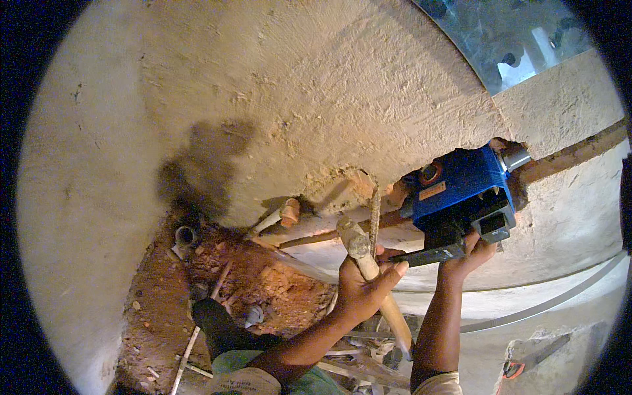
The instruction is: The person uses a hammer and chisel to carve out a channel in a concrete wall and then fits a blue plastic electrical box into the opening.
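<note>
My left hand [359,289] is wrapped round a wooden-handled hammer [359,243], its head upward. A ribbed metal rod [374,214] stands just behind the hammer, its lower end hidden by that hand. A black bar-shaped piece [431,253] reaches from near my left thumb to my right hand [471,257], whose fingers are closed on black parts beneath a blue box [454,181]. This box, with a grey cylindrical fitting [515,158] at its right, sits in a rough recess cut in the plastered wall [316,85].
A short pipe [276,217] juts from the wall; another open pipe [186,236] stands at the reddish dug soil [151,322]. Thin rods [191,349] lie below, left of my forearms. A handsaw [517,368] rests at lower right. A glazed opening [513,33] is at upper right.
</note>
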`<state>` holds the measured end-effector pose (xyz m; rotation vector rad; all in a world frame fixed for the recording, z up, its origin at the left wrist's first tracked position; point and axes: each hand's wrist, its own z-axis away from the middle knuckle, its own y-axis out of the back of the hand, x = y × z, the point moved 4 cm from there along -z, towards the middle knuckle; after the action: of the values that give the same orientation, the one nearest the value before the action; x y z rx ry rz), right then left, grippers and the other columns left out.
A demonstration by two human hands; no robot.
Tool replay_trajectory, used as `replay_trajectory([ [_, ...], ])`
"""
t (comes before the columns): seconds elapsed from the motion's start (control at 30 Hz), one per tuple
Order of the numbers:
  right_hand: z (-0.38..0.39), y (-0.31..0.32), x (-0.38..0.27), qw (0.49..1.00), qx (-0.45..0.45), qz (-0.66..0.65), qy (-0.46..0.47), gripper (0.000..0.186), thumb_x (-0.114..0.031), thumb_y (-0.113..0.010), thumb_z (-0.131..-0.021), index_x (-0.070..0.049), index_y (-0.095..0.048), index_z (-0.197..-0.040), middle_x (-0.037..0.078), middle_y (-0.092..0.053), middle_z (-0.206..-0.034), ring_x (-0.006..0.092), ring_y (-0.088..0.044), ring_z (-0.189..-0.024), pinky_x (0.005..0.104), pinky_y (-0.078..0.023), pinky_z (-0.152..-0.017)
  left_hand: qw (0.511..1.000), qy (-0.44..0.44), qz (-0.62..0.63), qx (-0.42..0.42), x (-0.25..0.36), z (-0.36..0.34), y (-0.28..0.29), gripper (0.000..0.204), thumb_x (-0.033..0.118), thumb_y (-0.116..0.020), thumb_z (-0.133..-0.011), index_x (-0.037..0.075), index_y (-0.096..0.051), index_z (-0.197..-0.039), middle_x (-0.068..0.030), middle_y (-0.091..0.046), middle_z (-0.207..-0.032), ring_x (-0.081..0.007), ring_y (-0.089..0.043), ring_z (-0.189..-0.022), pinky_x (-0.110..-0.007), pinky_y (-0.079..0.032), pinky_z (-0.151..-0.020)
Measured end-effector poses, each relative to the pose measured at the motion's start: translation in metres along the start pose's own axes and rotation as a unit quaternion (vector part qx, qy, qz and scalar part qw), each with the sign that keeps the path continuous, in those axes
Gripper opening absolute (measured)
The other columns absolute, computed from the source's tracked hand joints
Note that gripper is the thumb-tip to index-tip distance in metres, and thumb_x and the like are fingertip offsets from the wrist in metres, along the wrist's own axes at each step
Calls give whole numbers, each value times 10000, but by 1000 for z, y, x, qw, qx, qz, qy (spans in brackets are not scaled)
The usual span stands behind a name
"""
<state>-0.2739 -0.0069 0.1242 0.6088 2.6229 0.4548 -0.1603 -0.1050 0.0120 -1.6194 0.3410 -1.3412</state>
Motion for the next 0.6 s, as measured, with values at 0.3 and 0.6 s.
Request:
replay_trajectory([
  [0.3, 2, 5, 5, 999, 14, 48, 18, 326, -254, -482, -850, 42, -501, -987, 121, -559, -925, 191, -521, -823, 321, -425, -738, 990, -119, -32, 60, 4, -5, -9, 328, 67, -703, -700, -4, -436, -877, -77, -582, -749, -117, -564, -671, -249, -463, -577],
  [0.6, -9, 8, 0, 994, -22, -31, -103, 299, -220, -526, -844, 55, -544, -959, 119, -584, -905, 184, -544, -789, 314, -453, -700, 982, -177, 14, 66, -6, -11, -9, 404, 76, -739, -651, -1, -460, -932, -55, -557, -820, -134, -553, -713, -259, -465, -630],
])
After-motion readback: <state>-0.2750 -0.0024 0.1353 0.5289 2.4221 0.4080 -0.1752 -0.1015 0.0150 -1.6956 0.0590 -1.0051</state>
